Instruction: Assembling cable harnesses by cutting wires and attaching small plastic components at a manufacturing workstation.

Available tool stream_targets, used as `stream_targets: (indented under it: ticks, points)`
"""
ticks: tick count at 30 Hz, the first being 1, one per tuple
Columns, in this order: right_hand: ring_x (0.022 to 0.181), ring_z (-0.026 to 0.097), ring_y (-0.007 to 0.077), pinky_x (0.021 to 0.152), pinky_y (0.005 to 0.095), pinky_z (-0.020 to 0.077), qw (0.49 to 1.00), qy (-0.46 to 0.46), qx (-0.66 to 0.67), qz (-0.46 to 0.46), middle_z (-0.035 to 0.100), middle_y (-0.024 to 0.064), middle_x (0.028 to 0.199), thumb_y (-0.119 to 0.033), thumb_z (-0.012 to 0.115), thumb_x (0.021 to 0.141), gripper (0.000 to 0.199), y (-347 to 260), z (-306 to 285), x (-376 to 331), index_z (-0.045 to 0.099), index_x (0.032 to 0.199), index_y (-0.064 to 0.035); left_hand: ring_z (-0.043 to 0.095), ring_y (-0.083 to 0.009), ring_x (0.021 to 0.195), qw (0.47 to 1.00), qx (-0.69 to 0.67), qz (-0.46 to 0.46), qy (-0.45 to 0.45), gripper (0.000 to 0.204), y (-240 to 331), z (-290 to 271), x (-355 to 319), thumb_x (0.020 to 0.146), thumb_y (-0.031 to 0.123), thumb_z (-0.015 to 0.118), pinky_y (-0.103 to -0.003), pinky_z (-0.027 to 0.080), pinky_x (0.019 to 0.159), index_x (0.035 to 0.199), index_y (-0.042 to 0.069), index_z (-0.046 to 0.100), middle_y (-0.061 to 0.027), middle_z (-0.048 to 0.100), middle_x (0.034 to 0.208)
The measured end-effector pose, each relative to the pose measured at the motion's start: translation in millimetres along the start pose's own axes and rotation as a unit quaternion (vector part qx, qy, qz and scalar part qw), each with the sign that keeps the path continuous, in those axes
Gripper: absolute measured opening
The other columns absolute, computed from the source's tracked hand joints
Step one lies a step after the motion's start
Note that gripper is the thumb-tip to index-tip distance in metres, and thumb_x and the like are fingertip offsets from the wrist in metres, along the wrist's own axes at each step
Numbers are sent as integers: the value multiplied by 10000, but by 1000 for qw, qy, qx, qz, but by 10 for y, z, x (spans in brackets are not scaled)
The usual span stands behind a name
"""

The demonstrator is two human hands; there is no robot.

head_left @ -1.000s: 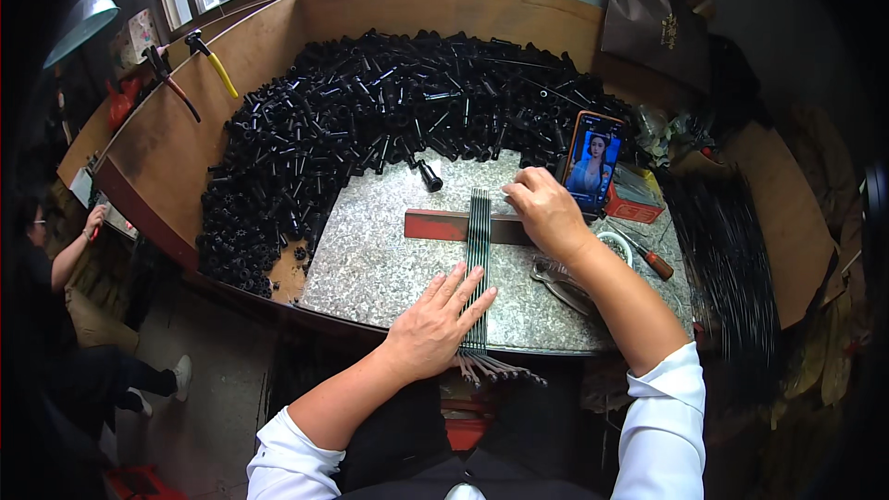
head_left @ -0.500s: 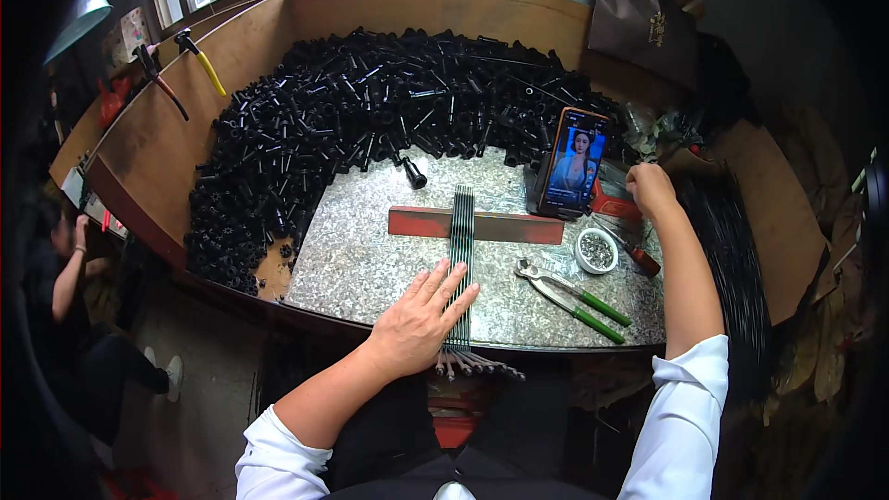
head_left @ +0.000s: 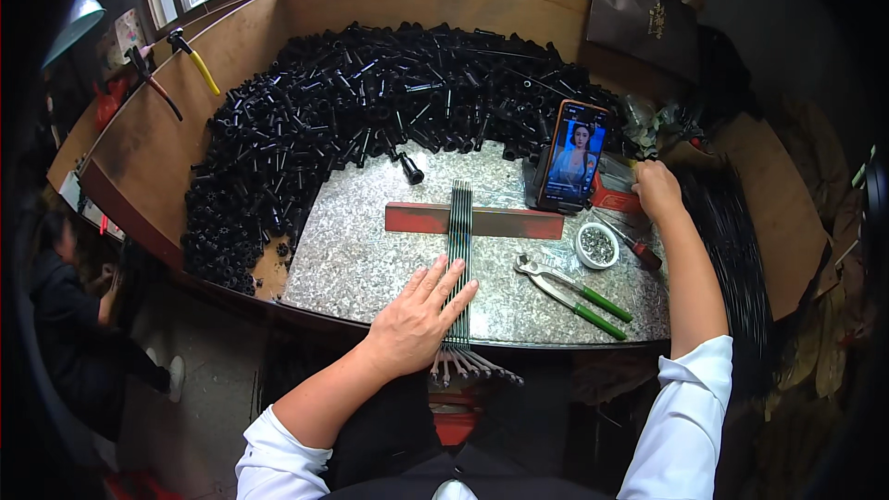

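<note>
My left hand [head_left: 415, 319] lies flat with fingers stretched over a row of thin dark metal rods [head_left: 459, 250], which look like umbrella ribs. The rods rest side by side across a flat red bar [head_left: 417, 218], and their splayed, jointed ends [head_left: 472, 368] hang over the table's near edge. Off to the right, my right hand [head_left: 658, 193] is closed beside a red-handled tool [head_left: 615, 201], behind the phone's right side. Its fingertips are mostly hidden, so what they hold, if anything, cannot be made out.
Green-handled pincers [head_left: 574, 301], a white bowl of small metal pieces [head_left: 596, 246], a screwdriver [head_left: 644, 253] and a propped phone [head_left: 572, 156] occupy the right side. Black plastic parts [head_left: 370, 93] heap along the back and left. Long black rods [head_left: 727, 250] lie at far right. Another person [head_left: 79, 306] sits at left.
My right hand has shifted slightly to the right, while my left hand stays on the rods. The person at left has changed posture.
</note>
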State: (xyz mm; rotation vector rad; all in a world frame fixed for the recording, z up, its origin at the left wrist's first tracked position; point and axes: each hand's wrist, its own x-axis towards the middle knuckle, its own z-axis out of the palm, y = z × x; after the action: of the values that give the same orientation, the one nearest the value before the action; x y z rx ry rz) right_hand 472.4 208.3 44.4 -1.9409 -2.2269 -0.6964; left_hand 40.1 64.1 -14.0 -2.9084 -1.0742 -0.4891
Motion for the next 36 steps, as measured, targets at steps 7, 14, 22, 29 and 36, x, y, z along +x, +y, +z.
stream_targets:
  ticks: [7, 14, 22, 29, 36]
  points:
    - [805, 606, 396, 717, 472, 497, 997, 43, 35, 50, 615, 180, 854, 13, 564, 796, 76, -171, -368, -225, 578, 866, -14, 282, -407, 1380, 1000, -11, -2, 0, 668, 4, 7, 0, 788, 111, 553, -473, 258, 1120, 1420, 32, 353, -257, 313, 1464]
    - [798, 602, 355, 690, 413, 495, 957, 107, 254, -95, 579, 150, 867, 46, 568, 802, 243, -1294, -680, -337, 620, 1023, -40, 278, -403, 1383, 1000, -13, -8, -7, 685, -1, -10, -17, 781, 123, 575, -470, 255, 1122, 1423, 39, 352, -251, 303, 1472]
    - [859, 588, 284, 768, 377, 499, 960, 107, 206, -155, 577, 116, 887, 13, 551, 758, 328, -1930, -345, -67, 644, 1062, -66, 305, -402, 1370, 1000, -13, -2, 18, 709, 5, 26, -14, 763, 177, 628, -469, 275, 1112, 1408, 30, 370, -247, 333, 1456]
    - [864, 582, 268, 756, 364, 500, 971, 87, 158, -155, 569, 125, 893, -53, 561, 765, 211, -2018, -190, 20, 650, 955, -65, 342, -420, 1341, 997, 62, 20, 31, 788, -42, 86, -17, 839, 599, 505, -472, 302, 1092, 1376, 28, 428, -266, 371, 1423]
    - [865, 579, 274, 762, 368, 498, 976, 71, 131, -159, 573, 116, 877, 9, 557, 740, 315, -2063, -205, 85, 673, 1022, -68, 292, -406, 1375, 1000, -5, -2, 9, 614, -9, 19, -6, 808, 109, 514, -473, 265, 1116, 1403, 31, 383, -249, 332, 1456]
